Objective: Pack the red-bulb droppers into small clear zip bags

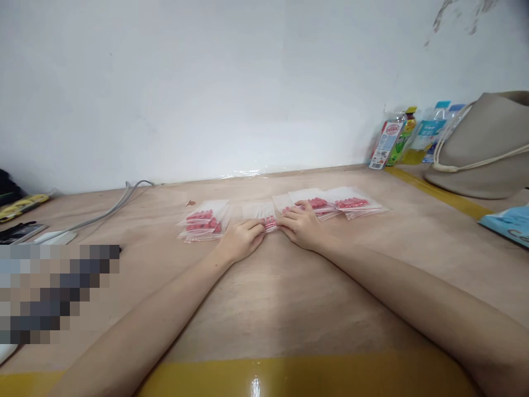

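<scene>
A small clear plastic bag point(261, 210) with red pieces inside lies flat on the table between my hands. My left hand point(243, 241) has its fingers bent together on the bag's near left edge. On the near right edge rests my right hand point(302, 227), fingers closed at the bag, its index finger slightly raised. The fingertips partly hide the red pieces. Left of my left hand is a stack of similar bags point(204, 221) holding red pieces. More such bags point(317, 203) lie overlapping just beyond my right hand, and another pile point(352, 203) sits farther right.
Bottles point(430, 135) and a drink carton point(386, 144) stand against the wall at back right, beside a beige bag point(483, 146). A blue packet point(506, 223) lies at the right edge. At left are a grey cable point(111, 209), a yellow tool point(25, 208) and a pixelated area.
</scene>
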Tool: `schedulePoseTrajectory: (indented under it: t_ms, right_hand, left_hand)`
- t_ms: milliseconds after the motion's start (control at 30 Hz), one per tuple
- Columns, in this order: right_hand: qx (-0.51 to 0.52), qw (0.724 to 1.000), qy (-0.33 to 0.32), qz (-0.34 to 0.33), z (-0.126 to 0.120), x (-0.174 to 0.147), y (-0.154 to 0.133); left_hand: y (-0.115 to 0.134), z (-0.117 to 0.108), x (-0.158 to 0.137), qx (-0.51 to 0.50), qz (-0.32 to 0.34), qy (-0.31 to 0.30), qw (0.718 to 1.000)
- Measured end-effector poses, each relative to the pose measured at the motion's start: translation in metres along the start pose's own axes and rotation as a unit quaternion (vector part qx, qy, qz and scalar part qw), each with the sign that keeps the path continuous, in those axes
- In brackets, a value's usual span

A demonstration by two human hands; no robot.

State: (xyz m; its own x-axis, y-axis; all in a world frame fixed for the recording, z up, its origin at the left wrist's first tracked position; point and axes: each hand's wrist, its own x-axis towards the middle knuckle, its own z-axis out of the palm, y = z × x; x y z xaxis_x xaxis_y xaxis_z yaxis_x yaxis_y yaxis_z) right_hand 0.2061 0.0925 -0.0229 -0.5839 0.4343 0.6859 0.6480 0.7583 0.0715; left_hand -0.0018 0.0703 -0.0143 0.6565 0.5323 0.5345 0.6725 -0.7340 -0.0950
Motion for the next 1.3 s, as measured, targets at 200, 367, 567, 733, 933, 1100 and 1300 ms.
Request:
schedulePoseTrajectory:
  t_ms: [200,367,567,733,933,1100,1300]
  right_hand:
    - [-0.006,1.000,-0.006,-0.004,-0.002,0.000,0.000]
    - [-0.008,1.000,-0.010,0.011,0.000,0.003,-0.004]
    - [0.001,1.000,-0.006,0.024,0.006,0.004,-0.009]
    - [-0.005,1.000,-0.013,0.005,0.007,0.004,-0.008]
    - [-0.012,1.000,0.004,-0.007,0.002,0.002,-0.008]
    - [-0.009,1.000,-0.001,0.002,-0.003,-0.001,-0.003]
    - [-0.010,1.000,0.002,0.010,-0.002,-0.005,0.005]
  left_hand:
    - [0.001,0.001,0.003,0.010,-0.003,0.005,1.000]
    - [0.000,0.008,0.008,0.012,0.007,0.023,1.000]
    - [0.000,0.012,0.012,0.017,0.030,0.033,0.999]
    - [0.001,0.011,0.014,0.026,0.044,0.036,0.998]
    - [-0.001,0.010,0.012,0.044,0.040,0.046,0.997]
    - [-0.004,0.004,0.008,0.066,0.031,0.056,0.996]
    - [-0.010,-0.007,-0.006,0.093,0.026,0.054,0.994]
